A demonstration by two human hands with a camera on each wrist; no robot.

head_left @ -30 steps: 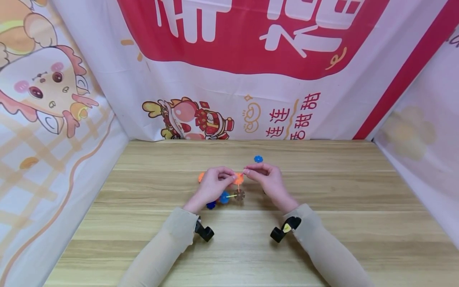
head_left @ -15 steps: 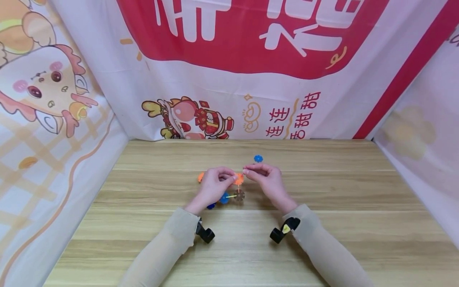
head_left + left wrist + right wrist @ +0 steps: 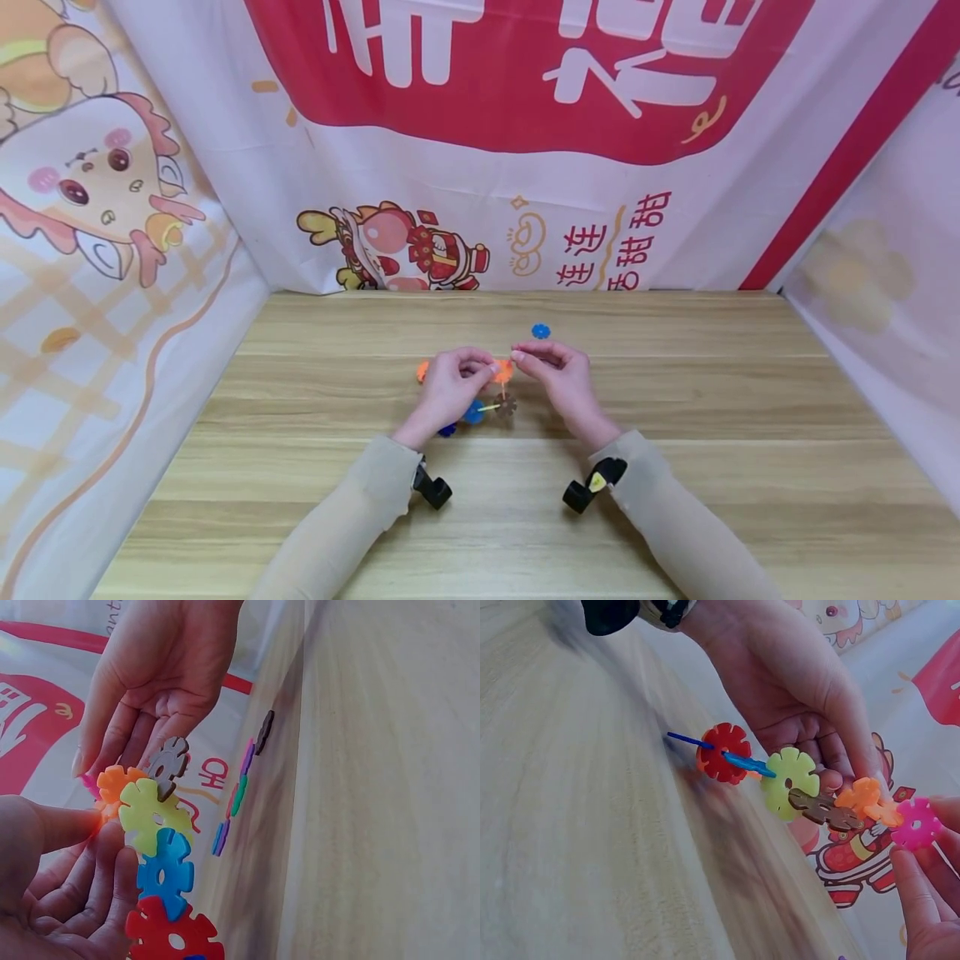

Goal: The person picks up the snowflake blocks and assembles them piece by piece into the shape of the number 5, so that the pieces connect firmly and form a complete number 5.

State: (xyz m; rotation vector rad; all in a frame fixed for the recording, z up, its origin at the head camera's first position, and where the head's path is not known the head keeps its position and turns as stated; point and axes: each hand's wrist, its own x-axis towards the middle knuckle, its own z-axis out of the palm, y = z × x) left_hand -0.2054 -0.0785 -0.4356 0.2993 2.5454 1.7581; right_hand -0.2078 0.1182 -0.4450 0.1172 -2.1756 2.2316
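In the head view, the left hand [image 3: 450, 385] pinches an orange flower-shaped plastic disc [image 3: 503, 371] in a joined row [image 3: 506, 406] over the wooden table [image 3: 675, 375]; best, I think, to keep that disc still. In the left wrist view, the thumb hides some of it. In the right wrist view, the right hand [image 3: 937, 877] pinches a pink flower-shaped plastic disc [image 3: 916, 823] at the row's end — push it straight and gently. How deep it fits — I can't tell.
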